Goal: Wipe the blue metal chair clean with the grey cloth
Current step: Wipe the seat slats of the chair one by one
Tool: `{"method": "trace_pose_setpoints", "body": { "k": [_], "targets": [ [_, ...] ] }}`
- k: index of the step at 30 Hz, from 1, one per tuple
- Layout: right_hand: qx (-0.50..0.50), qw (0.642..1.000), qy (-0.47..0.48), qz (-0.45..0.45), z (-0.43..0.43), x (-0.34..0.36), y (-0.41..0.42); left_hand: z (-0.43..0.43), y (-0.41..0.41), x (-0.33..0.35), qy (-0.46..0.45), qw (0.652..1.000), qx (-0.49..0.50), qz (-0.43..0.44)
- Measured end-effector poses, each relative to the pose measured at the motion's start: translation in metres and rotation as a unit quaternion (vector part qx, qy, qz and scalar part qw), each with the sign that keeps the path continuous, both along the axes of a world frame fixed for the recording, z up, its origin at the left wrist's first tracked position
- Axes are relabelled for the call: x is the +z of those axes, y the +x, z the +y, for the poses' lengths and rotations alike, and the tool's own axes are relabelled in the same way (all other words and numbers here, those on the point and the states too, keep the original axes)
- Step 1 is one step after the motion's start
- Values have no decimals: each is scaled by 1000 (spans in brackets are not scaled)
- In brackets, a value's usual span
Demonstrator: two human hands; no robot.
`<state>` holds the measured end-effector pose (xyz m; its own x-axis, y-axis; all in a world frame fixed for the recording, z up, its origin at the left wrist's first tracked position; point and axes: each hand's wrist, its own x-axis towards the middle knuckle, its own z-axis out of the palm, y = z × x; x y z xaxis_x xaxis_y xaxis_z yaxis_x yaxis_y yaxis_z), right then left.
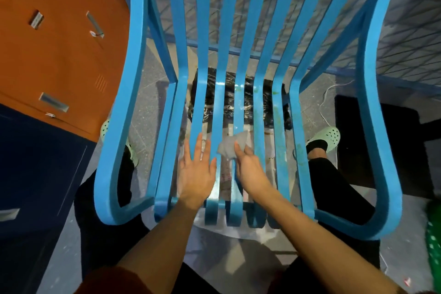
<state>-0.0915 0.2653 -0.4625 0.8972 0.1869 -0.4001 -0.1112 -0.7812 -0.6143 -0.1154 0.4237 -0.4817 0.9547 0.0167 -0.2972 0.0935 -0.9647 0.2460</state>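
Observation:
The blue metal chair (260, 93) fills the view from above, its seat made of long slats with gaps between them. Brownish and greenish smears mark the slats on the right side of the seat. My left hand (196, 169) lies flat with straight fingers on the left seat slats. My right hand (249, 167) holds the small grey cloth (232, 147) against a middle slat, fingers on top of it. Part of the cloth is hidden under my fingers.
An orange and dark blue metal cabinet (55, 55) stands close on the left. My feet in pale green clogs (330, 137) flank the chair. A black bundle (229, 100) lies under the seat. A white cable (328, 100) trails on the floor at right, and a green object (433, 241) sits at the right edge.

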Motion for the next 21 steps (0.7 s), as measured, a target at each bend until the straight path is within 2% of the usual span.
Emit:
{"method": "trace_pose_setpoints", "body": {
  "k": [4,11,15,21],
  "targets": [
    [-31,997,-65,-8,6,-9,68,-2,3,-5,-1,1000,17,12],
    [-38,996,-72,20,16,-5,143,-3,8,3,13,998,35,46],
    [-49,997,-45,26,16,7,108,-2,8,5,17,998,26,54],
    [-54,998,32,0,9,22,-9,0,5,1,27,999,3,27]
  ]
}}
